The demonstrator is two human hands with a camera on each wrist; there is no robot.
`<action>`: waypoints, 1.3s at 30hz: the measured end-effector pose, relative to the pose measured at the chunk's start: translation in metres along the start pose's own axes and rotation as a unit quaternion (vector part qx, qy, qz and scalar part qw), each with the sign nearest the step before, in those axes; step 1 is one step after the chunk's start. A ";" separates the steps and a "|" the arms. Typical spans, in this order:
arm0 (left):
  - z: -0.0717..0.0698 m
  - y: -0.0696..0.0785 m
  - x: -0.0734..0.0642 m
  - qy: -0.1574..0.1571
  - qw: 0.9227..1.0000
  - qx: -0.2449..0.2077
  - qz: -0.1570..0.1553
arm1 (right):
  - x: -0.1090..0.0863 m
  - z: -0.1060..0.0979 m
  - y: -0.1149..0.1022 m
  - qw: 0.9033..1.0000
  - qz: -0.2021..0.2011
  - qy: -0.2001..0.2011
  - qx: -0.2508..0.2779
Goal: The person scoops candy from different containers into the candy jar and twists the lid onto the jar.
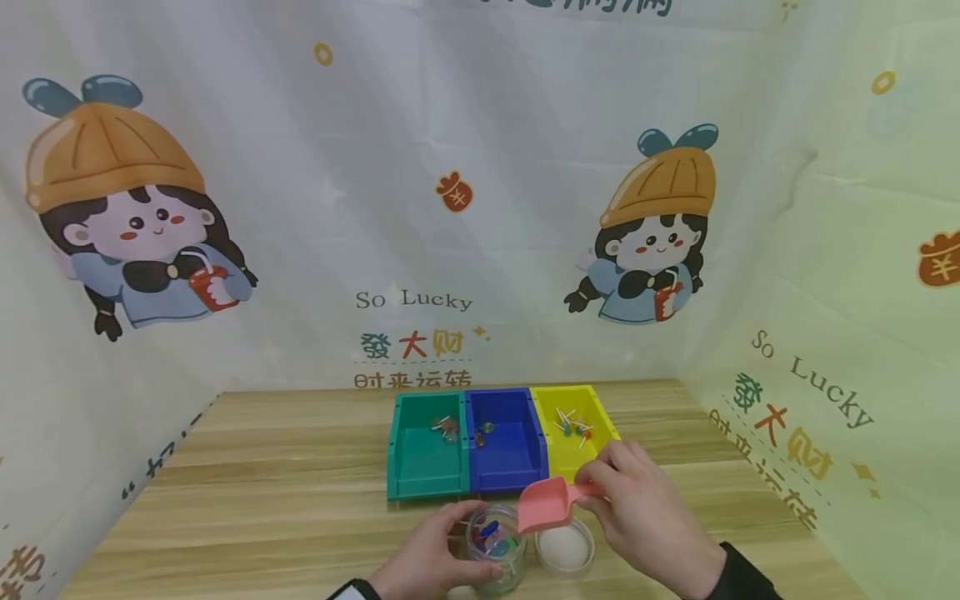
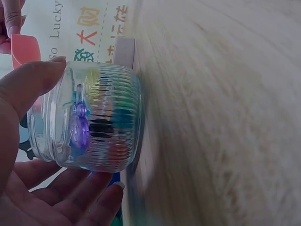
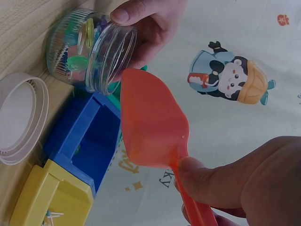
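My left hand grips a clear ribbed glass jar by its side, thumb near the rim and fingers across the opposite wall. Upright on the table, the jar contains several small colourful plastic pieces, among them a purple one and a green one. Between thumb and fingers, my right hand holds the handle of a pink-red scoop. The scoop's blade is bare and hovers beside the jar's open mouth. Just right of the jar, a round white lid lies on the table, below the scoop.
Behind the hands three joined bins stand in a row: green, blue and yellow. Small pieces lie in each; those in the yellow bin have white sticks. A printed curtain encloses the wooden table at the back and sides.
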State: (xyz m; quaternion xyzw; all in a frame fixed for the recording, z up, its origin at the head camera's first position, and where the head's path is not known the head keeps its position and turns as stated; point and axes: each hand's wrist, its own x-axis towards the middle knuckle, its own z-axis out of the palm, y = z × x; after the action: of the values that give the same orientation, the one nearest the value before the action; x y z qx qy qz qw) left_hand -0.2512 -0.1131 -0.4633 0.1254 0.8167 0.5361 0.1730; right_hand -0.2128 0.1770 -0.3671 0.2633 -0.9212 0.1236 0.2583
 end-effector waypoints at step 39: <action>-0.066 0.024 -0.008 0.259 0.961 0.058 0.084 | 0.022 0.003 0.020 0.991 0.099 0.078 0.046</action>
State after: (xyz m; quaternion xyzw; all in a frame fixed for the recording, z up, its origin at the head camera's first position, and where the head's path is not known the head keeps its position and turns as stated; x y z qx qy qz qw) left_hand -0.2713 -0.1615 -0.4165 0.0603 0.8499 0.5143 -0.0974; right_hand -0.2412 0.1829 -0.3597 0.1720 -0.9133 0.2107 0.3031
